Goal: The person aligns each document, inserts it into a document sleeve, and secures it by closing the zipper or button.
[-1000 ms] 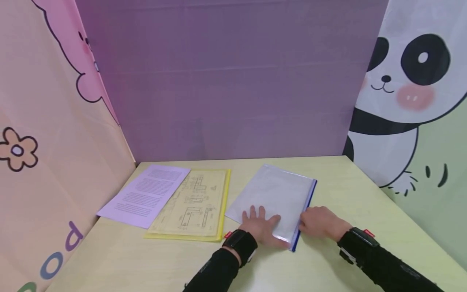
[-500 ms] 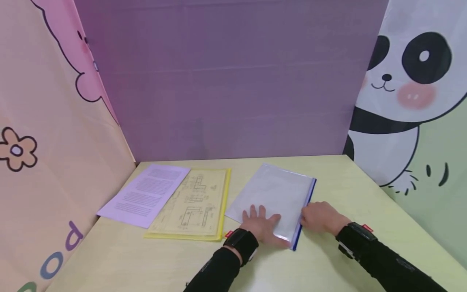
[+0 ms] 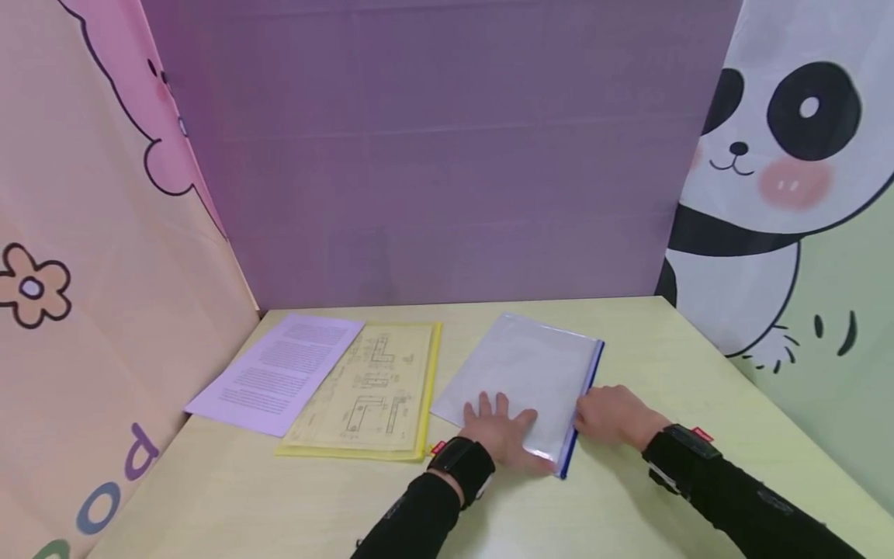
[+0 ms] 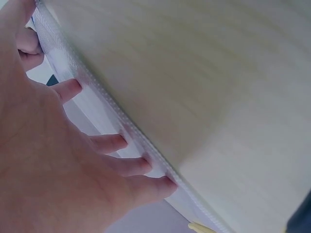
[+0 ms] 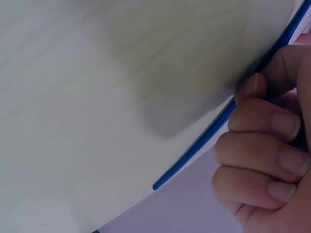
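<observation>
A clear plastic folder [image 3: 527, 380] with a blue zip edge [image 3: 581, 410] lies flat on the pale yellow bench [image 3: 628, 505], right under both hands. The left hand [image 3: 499, 435] rests spread on its near corner, fingers straight and pressing the sheet down; in the left wrist view the fingers [image 4: 121, 165] lie flat along the folder's stitched border. Just to that hand's right, the right hand [image 3: 615, 419] has its fingers curled against the blue edge, and the right wrist view shows the thumb and fingertips [image 5: 262, 121] pinching that strip. Off to the left of the left hand lies a yellow folder [image 3: 373, 392] holding a drawing, and beyond it, partly overlapping, a white printed sheet [image 3: 279, 373].
</observation>
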The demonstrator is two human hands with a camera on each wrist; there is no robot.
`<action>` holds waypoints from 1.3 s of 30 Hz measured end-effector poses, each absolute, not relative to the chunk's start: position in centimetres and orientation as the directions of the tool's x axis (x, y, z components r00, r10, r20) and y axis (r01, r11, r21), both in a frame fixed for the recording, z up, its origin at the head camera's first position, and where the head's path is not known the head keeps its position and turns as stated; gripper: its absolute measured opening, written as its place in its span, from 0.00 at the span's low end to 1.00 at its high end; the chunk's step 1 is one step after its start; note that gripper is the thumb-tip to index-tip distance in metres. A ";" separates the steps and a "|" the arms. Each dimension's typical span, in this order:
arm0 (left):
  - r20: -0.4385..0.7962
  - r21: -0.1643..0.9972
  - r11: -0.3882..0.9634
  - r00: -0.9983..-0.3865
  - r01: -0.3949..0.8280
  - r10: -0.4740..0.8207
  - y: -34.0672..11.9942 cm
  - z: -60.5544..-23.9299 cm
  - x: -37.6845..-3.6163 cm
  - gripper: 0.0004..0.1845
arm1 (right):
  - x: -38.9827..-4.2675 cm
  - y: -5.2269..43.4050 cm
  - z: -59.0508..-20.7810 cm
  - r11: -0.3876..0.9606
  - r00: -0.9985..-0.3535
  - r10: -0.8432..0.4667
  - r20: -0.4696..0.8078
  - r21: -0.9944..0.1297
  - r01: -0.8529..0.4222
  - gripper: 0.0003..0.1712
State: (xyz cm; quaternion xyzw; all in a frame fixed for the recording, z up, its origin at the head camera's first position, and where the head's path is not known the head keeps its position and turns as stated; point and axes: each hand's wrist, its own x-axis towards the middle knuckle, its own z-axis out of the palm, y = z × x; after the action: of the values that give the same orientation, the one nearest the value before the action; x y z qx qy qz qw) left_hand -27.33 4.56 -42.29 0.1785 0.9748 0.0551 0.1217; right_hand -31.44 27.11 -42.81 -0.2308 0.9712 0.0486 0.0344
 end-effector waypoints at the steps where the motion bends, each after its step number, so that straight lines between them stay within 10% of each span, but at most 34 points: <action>1: -0.218 0.152 0.930 -0.907 0.334 0.361 4.5 -42.3 -27.4 0.49 | -31.4 27.1 -42.8 0.886 -0.889 -0.451 -0.084 0.084 -0.457 0.14; 39: -0.218 0.172 0.928 -0.906 0.331 0.364 4.3 -42.3 -27.3 0.49 | -33.8 29.2 -43.2 0.907 -0.915 -0.391 -0.104 0.129 -0.402 0.14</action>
State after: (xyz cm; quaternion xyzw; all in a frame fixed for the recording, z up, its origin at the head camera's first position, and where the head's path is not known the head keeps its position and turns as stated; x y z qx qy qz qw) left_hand -27.26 4.28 -42.25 0.1783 0.9739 0.0657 0.1239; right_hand -33.82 29.20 -43.20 -0.2030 0.9756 0.0738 0.0382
